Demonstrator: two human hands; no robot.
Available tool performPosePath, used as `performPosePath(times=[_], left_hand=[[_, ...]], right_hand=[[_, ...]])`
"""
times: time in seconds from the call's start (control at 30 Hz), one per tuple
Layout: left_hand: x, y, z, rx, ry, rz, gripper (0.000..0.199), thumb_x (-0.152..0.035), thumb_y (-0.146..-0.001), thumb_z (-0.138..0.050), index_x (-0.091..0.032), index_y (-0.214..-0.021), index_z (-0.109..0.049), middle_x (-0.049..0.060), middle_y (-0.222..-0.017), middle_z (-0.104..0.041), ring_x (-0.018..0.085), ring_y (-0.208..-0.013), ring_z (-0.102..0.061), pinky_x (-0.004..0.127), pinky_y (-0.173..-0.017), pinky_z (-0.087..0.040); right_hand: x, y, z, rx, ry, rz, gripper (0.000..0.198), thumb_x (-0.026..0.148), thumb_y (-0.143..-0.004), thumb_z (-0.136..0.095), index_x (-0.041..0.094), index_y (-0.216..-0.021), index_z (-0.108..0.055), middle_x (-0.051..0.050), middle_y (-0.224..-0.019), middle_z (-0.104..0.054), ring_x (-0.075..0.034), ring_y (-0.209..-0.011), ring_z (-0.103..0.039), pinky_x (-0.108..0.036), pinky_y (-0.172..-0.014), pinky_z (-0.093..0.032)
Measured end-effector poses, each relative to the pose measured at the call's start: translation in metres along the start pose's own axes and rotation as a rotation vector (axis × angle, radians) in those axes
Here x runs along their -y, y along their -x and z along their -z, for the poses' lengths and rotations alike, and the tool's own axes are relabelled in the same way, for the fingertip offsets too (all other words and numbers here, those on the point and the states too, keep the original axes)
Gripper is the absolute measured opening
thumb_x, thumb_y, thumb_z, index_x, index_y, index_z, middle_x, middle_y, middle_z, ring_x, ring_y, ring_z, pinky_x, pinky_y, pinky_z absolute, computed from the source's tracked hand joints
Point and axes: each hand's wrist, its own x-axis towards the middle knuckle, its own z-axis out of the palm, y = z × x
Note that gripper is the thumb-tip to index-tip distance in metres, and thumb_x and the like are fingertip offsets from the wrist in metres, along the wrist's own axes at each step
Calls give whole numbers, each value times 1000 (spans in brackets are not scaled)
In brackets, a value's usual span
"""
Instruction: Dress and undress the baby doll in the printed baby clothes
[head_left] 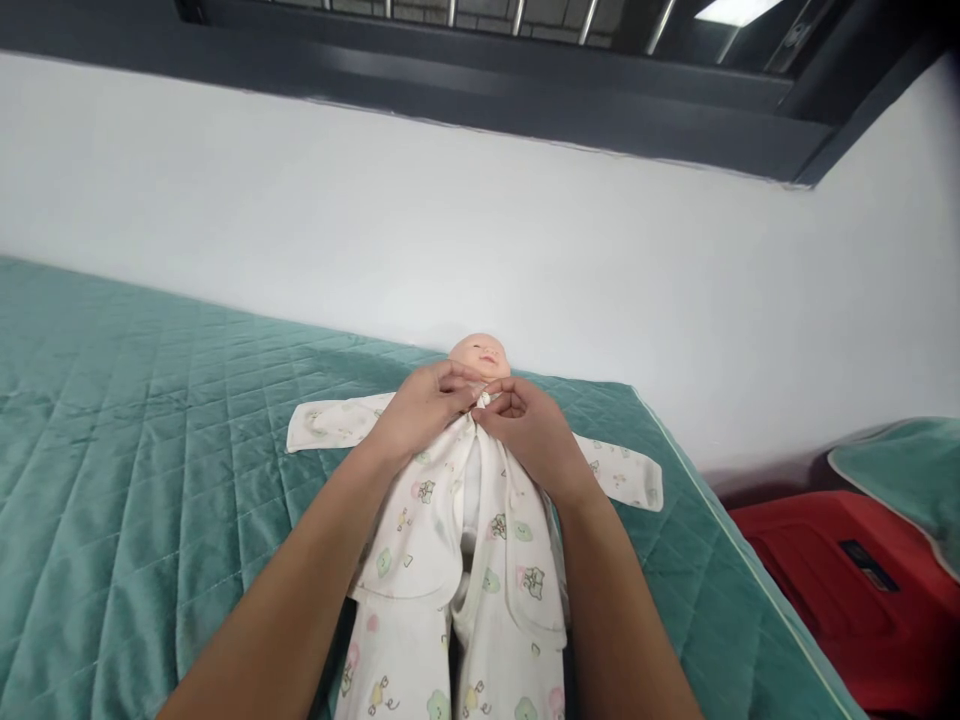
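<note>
A baby doll (480, 352) lies on its back, its head toward the wall. It wears a white baby jacket (420, 520) printed with small bears and green shapes, the sleeves spread out to both sides. Matching printed trousers (405, 660) cover its legs. At the neckline my left hand (439, 400) pinches the jacket's front edge from the left. My right hand (525, 415) pinches the cloth from the right, fingertips close to the left ones. A small white bunch of fabric shows between them. Below the hands the jacket front hangs apart.
A green quilted cover (150, 450) lies under the doll, its piped edge running down the right side. Beyond it stand a red plastic piece (847, 590) and more green cloth (907, 470). A white wall (420, 220) and dark window frame (450, 80) rise behind.
</note>
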Motion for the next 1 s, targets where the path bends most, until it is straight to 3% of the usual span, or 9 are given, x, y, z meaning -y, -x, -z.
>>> performPosePath(times=[0.17,0.43,0.67,0.87,1.0], left_hand=[[1,-1,-5,-41,26,32,26,-28,-75,-67,-19,-99,-67,4,-87,-72,17,-78,-66,26,-65,-46],[-1,-1,-2,-54,53,100,24,-23,-70,-65,-19,-94,-68,3,-87,-72,18,-78,-65,27,-69,-47],[-6,0,-3,-34,-81,35,16,-20,-74,-59,-17,-86,-70,3,-83,-71,17,-78,-64,26,-68,-45],[-7,3,1,20,-232,-54,26,-19,-77,-57,-21,-97,-74,4,-101,-72,19,-85,-65,29,-76,-48],[-7,3,5,89,-273,-110,31,-17,-81,-53,-25,-101,-75,3,-115,-70,21,-100,-63,32,-92,-47]], right_hand=[[2,2,-1,2,5,0,27,34,-76,-69,25,-100,-61,2,-80,-64,-15,-72,-59,-27,-63,-43],[-1,1,3,25,-106,36,34,37,-75,-70,24,-105,-63,1,-79,-66,-16,-72,-60,-28,-66,-44],[-5,-4,5,13,-190,-20,15,30,-75,-62,22,-88,-64,4,-68,-61,-11,-55,-46,-25,-56,-35],[-5,-4,5,-38,-41,-37,18,35,-75,-62,23,-88,-65,6,-59,-52,-12,-54,-44,-26,-53,-32],[-6,-3,7,-9,1,-79,23,39,-74,-64,24,-91,-64,4,-65,-59,-14,-55,-49,-26,-54,-35]])
